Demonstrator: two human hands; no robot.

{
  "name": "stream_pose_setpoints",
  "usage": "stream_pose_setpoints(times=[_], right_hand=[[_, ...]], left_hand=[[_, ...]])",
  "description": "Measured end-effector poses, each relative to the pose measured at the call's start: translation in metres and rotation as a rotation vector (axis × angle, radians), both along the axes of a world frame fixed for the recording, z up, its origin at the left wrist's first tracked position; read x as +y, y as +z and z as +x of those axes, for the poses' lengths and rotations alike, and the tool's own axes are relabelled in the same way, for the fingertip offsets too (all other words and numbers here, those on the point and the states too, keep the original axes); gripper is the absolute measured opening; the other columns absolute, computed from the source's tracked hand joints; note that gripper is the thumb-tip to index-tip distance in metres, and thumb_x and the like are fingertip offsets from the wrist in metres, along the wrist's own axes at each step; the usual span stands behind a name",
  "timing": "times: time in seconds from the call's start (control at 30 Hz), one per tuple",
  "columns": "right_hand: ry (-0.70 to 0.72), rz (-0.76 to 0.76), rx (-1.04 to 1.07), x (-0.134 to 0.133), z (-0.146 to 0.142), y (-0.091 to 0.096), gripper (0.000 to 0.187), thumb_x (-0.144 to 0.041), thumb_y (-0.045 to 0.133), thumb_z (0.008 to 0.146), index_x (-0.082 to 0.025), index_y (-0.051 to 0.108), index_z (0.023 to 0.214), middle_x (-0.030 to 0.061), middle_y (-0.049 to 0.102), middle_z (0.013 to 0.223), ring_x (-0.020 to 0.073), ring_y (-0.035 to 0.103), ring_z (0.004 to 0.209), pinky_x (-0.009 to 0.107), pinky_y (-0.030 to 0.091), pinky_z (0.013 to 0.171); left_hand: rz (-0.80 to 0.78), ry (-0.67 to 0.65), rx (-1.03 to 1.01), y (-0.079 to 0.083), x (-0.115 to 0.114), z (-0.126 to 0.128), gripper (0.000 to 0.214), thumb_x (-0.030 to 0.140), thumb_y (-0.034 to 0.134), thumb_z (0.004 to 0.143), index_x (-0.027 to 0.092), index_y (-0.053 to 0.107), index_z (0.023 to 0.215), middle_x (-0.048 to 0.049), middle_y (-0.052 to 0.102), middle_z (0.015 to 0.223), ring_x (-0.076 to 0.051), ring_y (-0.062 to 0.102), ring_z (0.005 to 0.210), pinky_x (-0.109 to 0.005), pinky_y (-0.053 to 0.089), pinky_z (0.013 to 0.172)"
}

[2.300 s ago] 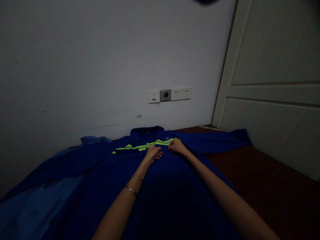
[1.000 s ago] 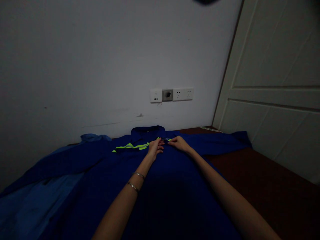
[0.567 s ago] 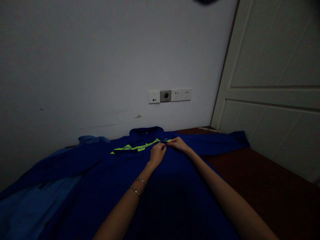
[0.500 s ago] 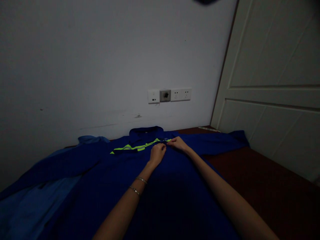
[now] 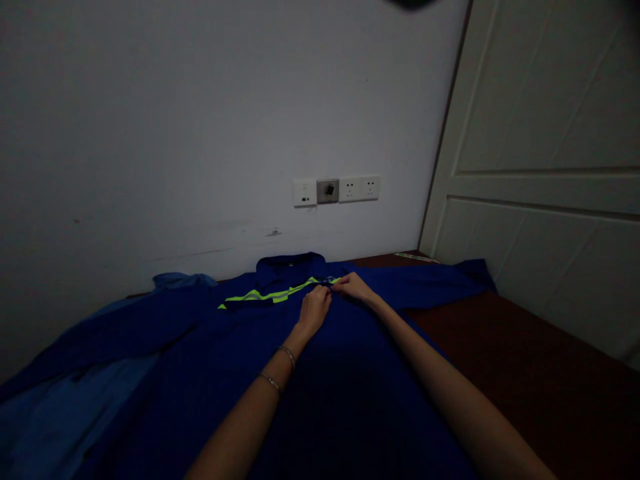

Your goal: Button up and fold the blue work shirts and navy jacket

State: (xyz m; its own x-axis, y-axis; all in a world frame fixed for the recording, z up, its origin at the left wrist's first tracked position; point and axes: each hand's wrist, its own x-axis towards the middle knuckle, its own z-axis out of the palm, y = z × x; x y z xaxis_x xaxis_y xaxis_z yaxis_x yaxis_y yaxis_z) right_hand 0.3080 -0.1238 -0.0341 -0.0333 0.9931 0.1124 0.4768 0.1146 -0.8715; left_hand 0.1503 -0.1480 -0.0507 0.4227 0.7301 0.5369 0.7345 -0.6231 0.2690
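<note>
A dark blue work jacket [image 5: 360, 360] lies spread flat, its collar toward the wall and its sleeves stretched out to both sides. A yellow-green and grey reflective strip [image 5: 281, 296] crosses its chest. My left hand [image 5: 316, 308] is closed at the chest just below the strip, fingers bent down on the fabric. Beside it, my right hand [image 5: 352, 287] pinches the jacket's cloth near the right end of the strip, around a chest pocket. The fingertips nearly meet, and the exact bit of cloth between them is too small and dark to make out.
A lighter blue garment [image 5: 75, 413] lies partly under the jacket at the left. The surface below is dark reddish-brown [image 5: 505, 360]. Behind stands a pale wall with sockets and a switch [image 5: 336, 191]. A white panelled door [image 5: 545, 153] rises at the right. A thin printed strip [image 5: 416, 257] lies near the corner.
Both hands stay at the same place on the jacket's chest with hardly any movement. The view has shifted very slightly.
</note>
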Motion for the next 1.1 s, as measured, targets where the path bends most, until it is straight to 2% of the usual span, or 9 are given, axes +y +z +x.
stream_pose_setpoints(times=[0.23,0.4,0.53,0.7,0.8,0.9,1.0,1.07,1.1], right_hand=[[0.005,0.020,-0.094,-0.006,-0.004,0.007,0.018,-0.024,0.057,0.063,-0.009,0.068,0.064,-0.0034,0.050,0.044,0.0071,0.041,0.043,0.018,0.028,0.042],[0.001,0.075,-0.214,-0.008,-0.006,0.009,0.019,-0.023,0.057,0.064,-0.009,0.070,0.066,-0.0014,0.057,0.052,0.0093,0.048,0.051,0.018,0.032,0.047],[-0.041,0.099,-0.262,-0.007,-0.006,0.007,0.021,-0.024,0.057,0.066,-0.010,0.071,0.069,0.0006,0.062,0.057,0.0128,0.055,0.058,0.019,0.036,0.051],[-0.161,0.160,-0.243,-0.005,-0.001,0.007,0.023,-0.025,0.056,0.070,-0.011,0.072,0.078,0.0049,0.068,0.071,0.0162,0.061,0.069,0.020,0.042,0.060],[-0.180,0.211,-0.251,-0.005,0.003,0.007,0.024,-0.025,0.054,0.072,-0.012,0.071,0.082,0.0075,0.070,0.079,0.0173,0.062,0.074,0.021,0.044,0.066],[-0.165,0.244,-0.278,-0.006,0.004,0.010,0.023,-0.023,0.053,0.073,-0.013,0.071,0.083,0.0076,0.070,0.083,0.0172,0.063,0.077,0.022,0.044,0.069],[-0.079,0.230,-0.293,-0.010,0.001,0.015,0.025,-0.018,0.052,0.070,-0.013,0.071,0.087,0.0063,0.070,0.079,0.0164,0.062,0.071,0.022,0.045,0.066],[0.014,0.239,-0.280,-0.013,-0.002,0.019,0.027,-0.015,0.052,0.068,-0.014,0.071,0.087,0.0056,0.070,0.080,0.0158,0.062,0.071,0.022,0.045,0.066],[0.057,0.249,-0.270,-0.015,-0.005,0.021,0.027,-0.014,0.051,0.068,-0.014,0.071,0.086,0.0053,0.070,0.082,0.0157,0.061,0.073,0.022,0.045,0.068]], left_hand=[[-0.013,-0.025,0.031,0.002,-0.002,0.000,0.017,0.018,0.043,0.085,0.015,0.060,0.086,-0.0063,0.060,0.090,-0.015,0.058,0.078,-0.023,0.041,0.071],[-0.033,-0.021,0.052,0.002,-0.003,0.000,0.019,0.018,0.042,0.086,0.014,0.060,0.086,-0.0072,0.060,0.090,-0.015,0.058,0.079,-0.023,0.041,0.071],[-0.051,0.005,0.082,0.003,-0.003,0.001,0.021,0.019,0.039,0.087,0.014,0.060,0.085,-0.0077,0.059,0.089,-0.015,0.058,0.078,-0.023,0.041,0.070],[-0.055,0.023,0.108,0.002,-0.006,-0.001,0.023,0.022,0.038,0.088,0.016,0.060,0.088,-0.0072,0.060,0.092,-0.015,0.058,0.081,-0.023,0.041,0.072],[-0.033,0.006,0.156,0.004,-0.014,-0.002,0.025,0.027,0.039,0.087,0.017,0.061,0.091,-0.0069,0.061,0.092,-0.015,0.059,0.078,-0.024,0.041,0.070],[0.047,-0.028,0.169,0.014,-0.021,-0.007,0.033,0.035,0.037,0.087,0.017,0.064,0.086,-0.0080,0.063,0.086,-0.016,0.059,0.074,-0.025,0.040,0.067],[0.095,0.080,0.056,0.030,-0.014,-0.023,0.039,0.038,0.035,0.087,0.016,0.065,0.077,-0.0089,0.064,0.080,-0.016,0.059,0.075,-0.024,0.039,0.067],[0.026,0.251,-0.057,0.039,0.001,-0.042,0.038,0.037,0.036,0.086,0.015,0.065,0.075,-0.0090,0.065,0.078,-0.016,0.059,0.074,-0.023,0.039,0.065],[-0.059,0.331,-0.103,0.041,0.010,-0.052,0.036,0.036,0.038,0.085,0.015,0.066,0.075,-0.0086,0.065,0.075,-0.016,0.060,0.072,-0.022,0.039,0.063]])
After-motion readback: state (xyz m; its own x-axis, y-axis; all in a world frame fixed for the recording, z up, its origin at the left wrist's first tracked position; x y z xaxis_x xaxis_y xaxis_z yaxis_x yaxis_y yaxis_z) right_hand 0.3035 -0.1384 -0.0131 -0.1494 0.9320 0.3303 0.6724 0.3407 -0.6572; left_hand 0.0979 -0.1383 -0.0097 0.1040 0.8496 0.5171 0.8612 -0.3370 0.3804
